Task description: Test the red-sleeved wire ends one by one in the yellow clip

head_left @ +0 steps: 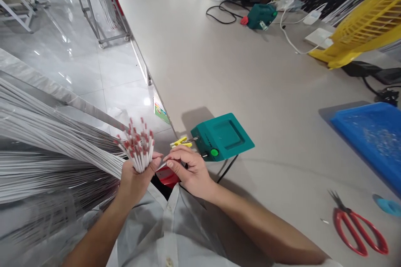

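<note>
My left hand (137, 181) is closed around a bundle of white cables (142, 159), whose reddish ends fan upward above the fist. The cables run off to the left into a large hanging mass of white cables (62, 133). Close beside it, my right hand (191, 171) pinches one thin white cable between thumb and fingertips. Just beyond the right hand, at the table's edge, lies a green device (224, 137) with a green button and a shallow square recess. A yellow clip (182, 142) is attached to its side, near my right knuckles.
Red-handled scissors (354, 225) lie at the lower right, near a blue tray (372, 133) with small scraps. A yellow fan (366, 25) stands at the far right. Toward the back is a second green device (261, 16) with cords. A metal rack (94, 12) stands on the floor.
</note>
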A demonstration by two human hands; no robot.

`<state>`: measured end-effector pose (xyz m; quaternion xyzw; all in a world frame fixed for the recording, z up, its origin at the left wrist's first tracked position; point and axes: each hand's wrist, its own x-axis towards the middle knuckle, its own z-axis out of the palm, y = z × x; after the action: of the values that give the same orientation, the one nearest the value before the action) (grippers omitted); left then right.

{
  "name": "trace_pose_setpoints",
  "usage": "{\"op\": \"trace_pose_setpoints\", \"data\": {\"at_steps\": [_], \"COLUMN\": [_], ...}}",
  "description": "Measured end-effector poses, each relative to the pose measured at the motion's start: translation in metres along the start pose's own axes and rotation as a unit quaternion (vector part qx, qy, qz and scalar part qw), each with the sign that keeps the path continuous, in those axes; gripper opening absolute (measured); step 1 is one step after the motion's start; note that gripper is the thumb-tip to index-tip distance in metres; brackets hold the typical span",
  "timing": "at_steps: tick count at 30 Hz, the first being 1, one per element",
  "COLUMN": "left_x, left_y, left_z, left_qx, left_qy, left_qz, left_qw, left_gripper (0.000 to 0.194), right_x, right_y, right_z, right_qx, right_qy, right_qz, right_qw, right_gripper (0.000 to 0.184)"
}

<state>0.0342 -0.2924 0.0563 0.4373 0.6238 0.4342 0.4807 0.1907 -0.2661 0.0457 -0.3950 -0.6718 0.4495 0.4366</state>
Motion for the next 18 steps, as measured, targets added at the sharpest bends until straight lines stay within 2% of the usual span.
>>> {"op": "trace_pose_setpoints", "data": {"at_steps": [2,7,9,12,15,18], "left_x": [-0.002,-0.003,-0.003,-0.003,-0.003,-0.002], "left_y": [0.001,-0.005,-0.006,-0.004,-0.001,0.0], "left_z": [0.001,0.0,-0.001,0.0,0.001,0.001], "left_qx": [0.008,0.002,0.0,0.015,0.011,-0.003], "left_qy": [-0.038,-0.086,-0.109,-0.152,-0.18,-0.177], "left_qz": [-0.012,-0.016,-0.005,0.007,-0.012,-0.043], "left_qw": [0.999,0.996,0.994,0.988,0.984,0.983], "left_gripper": [0.017,0.016,0.014,0.012,0.014,0.016], "right_x": [0.0,0.001,0.002,0.006,0.012,0.014], "right_y": [0.0,-0.004,-0.006,-0.01,-0.013,-0.011], "right_z": [-0.001,-0.006,-0.01,-0.02,-0.031,-0.039], "right_qx": [0.006,0.009,0.001,-0.054,-0.187,-0.312], "right_qy": [-0.004,-0.008,-0.034,-0.117,-0.175,-0.157], "right_qz": [-0.002,0.003,-0.009,-0.068,-0.205,-0.345], "right_qw": [1.0,1.0,0.999,0.989,0.945,0.871], "right_gripper": [0.011,0.006,0.006,0.007,0.015,0.017]}}
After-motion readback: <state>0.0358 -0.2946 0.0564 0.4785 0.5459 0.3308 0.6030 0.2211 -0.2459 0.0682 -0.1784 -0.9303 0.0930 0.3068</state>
